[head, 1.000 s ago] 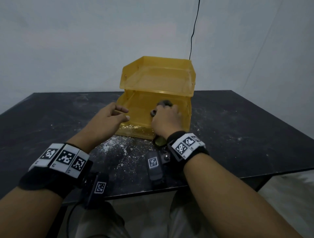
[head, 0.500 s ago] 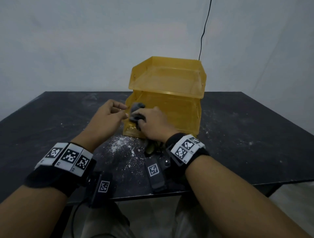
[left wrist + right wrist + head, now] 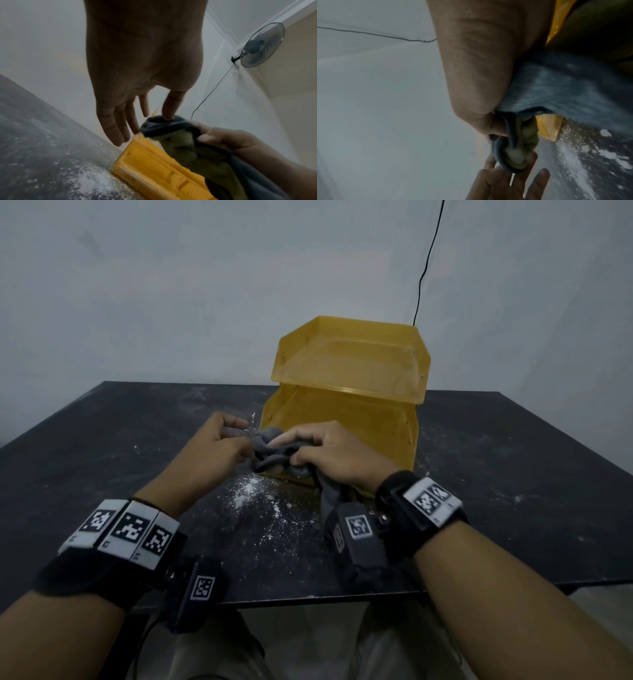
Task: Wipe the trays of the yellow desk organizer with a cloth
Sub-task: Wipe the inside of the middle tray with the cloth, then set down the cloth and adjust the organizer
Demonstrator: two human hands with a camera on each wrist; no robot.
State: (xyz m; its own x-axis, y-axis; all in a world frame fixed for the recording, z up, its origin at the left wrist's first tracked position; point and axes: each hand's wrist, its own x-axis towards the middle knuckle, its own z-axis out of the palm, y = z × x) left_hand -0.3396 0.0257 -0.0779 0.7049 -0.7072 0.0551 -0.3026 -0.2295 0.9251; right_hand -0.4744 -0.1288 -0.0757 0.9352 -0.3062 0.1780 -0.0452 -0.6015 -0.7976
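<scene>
The yellow desk organizer [image 3: 349, 364] has two stacked trays and stands on the black table [image 3: 102, 440]. My right hand [image 3: 301, 450] grips a bunched grey cloth [image 3: 270, 440] over the lower tray's front left corner, and part of the cloth hangs below the wrist. My left hand [image 3: 245, 436] is just left of that corner. In the left wrist view its fingers are straight and the thumb [image 3: 169, 117] touches the top of the cloth [image 3: 171, 129]. The right wrist view shows the cloth [image 3: 556, 88] under my palm, next to the tray corner [image 3: 547, 128].
White powder [image 3: 250, 491] is scattered on the table in front of the organizer, with fainter specks around it. A thin black cable [image 3: 428, 261] runs down the wall behind the organizer. A wall fan [image 3: 260, 46] hangs high on the right.
My right hand drew the cloth from inside the lower tray out to its front left corner. My left hand closed in until its thumb touched the cloth.
</scene>
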